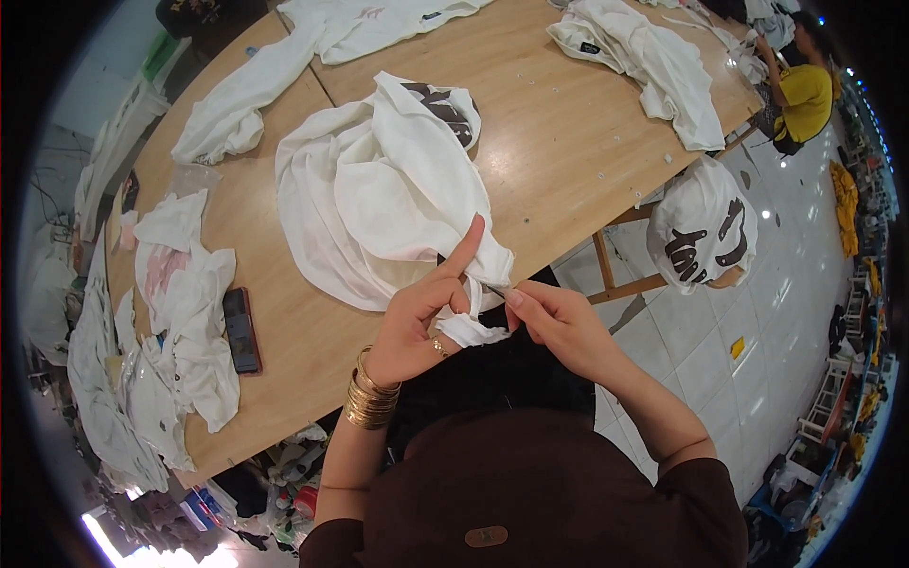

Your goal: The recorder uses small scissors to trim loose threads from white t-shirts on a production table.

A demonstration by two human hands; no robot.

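A white garment (379,199) with a dark print lies bunched on the table in front of me, its near end hanging at the edge. My left hand (417,317), with gold bangles at the wrist, grips that end, the index finger stretched out along the cloth. A small flap of white fabric sticks out below these fingers. My right hand (559,322) pinches a thin, dark, pointed tool (494,290) against the cloth beside the left fingers. Most of the tool is hidden, so its exact kind does not show.
The wooden table (540,180) carries more white garments (653,66) at its far side and left, plus a phone (242,331). White printed cloth (703,227) covers a wooden stool on the right. A person in yellow (805,99) works at the far right.
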